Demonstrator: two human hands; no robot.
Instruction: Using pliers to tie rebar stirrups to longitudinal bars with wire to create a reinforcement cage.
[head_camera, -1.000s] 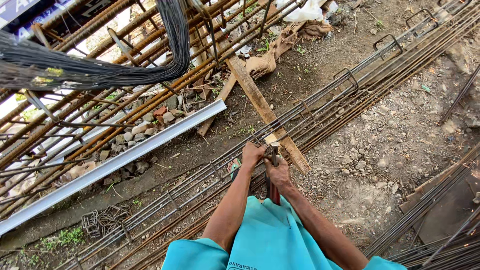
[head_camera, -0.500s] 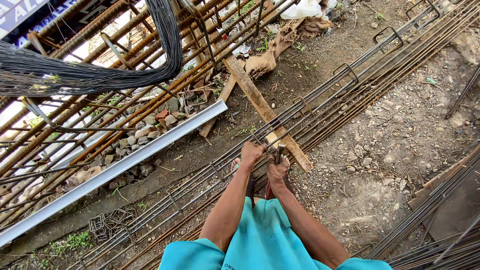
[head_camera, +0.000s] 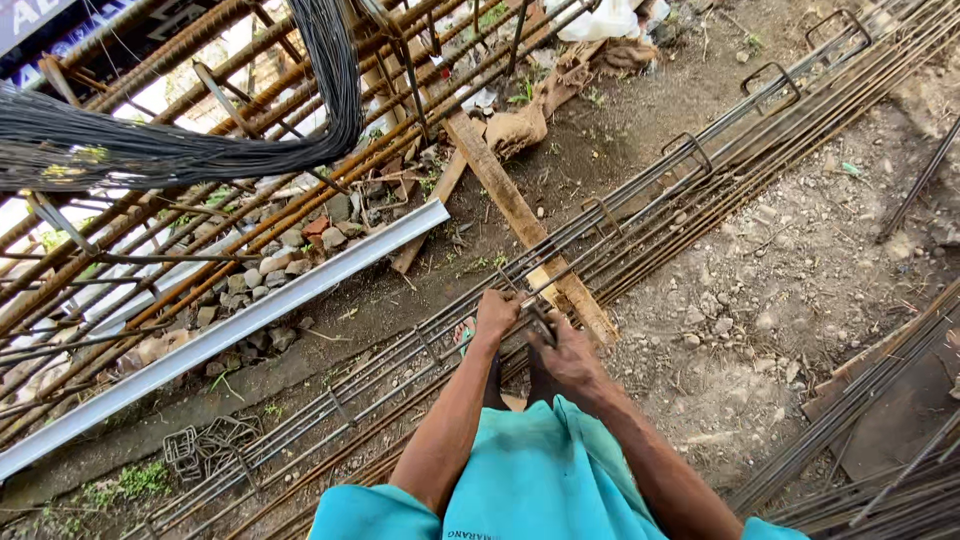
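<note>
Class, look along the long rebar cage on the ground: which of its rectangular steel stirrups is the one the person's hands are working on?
The rectangular steel stirrup between the left hand and right hand, where the wooden plank crosses under the rebar cage; the other stirrups stand untouched farther along.

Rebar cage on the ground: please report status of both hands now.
Left hand gripping rebar cage. Right hand on a small tool at same joint. Wooden plank under bars.

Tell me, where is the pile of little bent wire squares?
In the head view, the pile of bent wire squares lies on the dirt at lower left, between the long white channel and the rebar cage, left of the person's left hand.
</note>
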